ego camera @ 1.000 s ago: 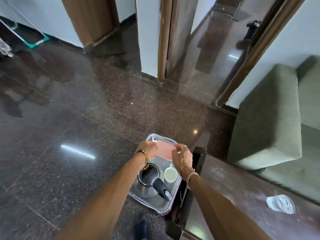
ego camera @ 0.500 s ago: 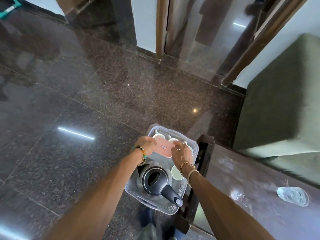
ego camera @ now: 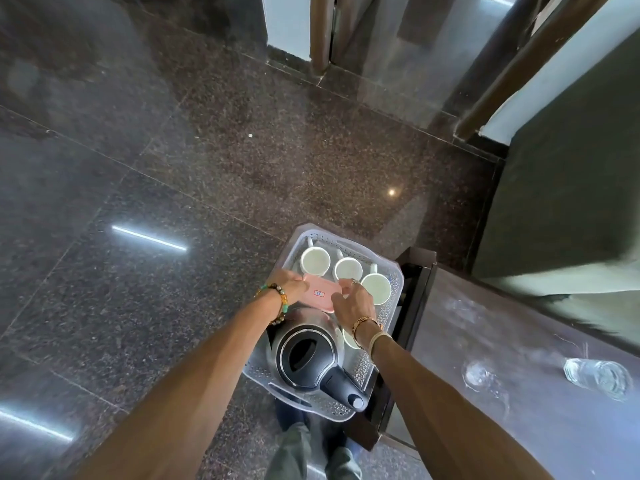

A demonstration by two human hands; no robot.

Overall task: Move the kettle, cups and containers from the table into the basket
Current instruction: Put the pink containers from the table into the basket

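- Two hands hold one pink container [ego camera: 320, 294] over the middle of the basket [ego camera: 332, 408]. The left hand [ego camera: 292, 289] grips its left end with fingers curled round the edge, and the right hand [ego camera: 353, 303] pinches its right end between thumb and fingertips.
- Compared with a second ago, the container is lower and nearer the kettle [ego camera: 304, 355], still clamped from both sides. Whether it rests on anything underneath I cannot tell.
- The kettle stands upright in the near half of the basket, lid up, its black handle pointing to the near right corner, as it did before.
- Three white cups, hidden behind the container a second ago, now show in a row at the far end: the left cup [ego camera: 315, 260], the middle cup [ego camera: 348, 270] and the right cup [ego camera: 375, 289], all mouth up.
- A fourth cup [ego camera: 348, 337] peeks out beneath the right wrist, just beside the kettle.
- The basket stands on the dark floor [ego camera: 173, 168], close against the end of the table [ego camera: 519, 341].
- On the table, well apart from the basket, sits a clear glass [ego camera: 597, 377].
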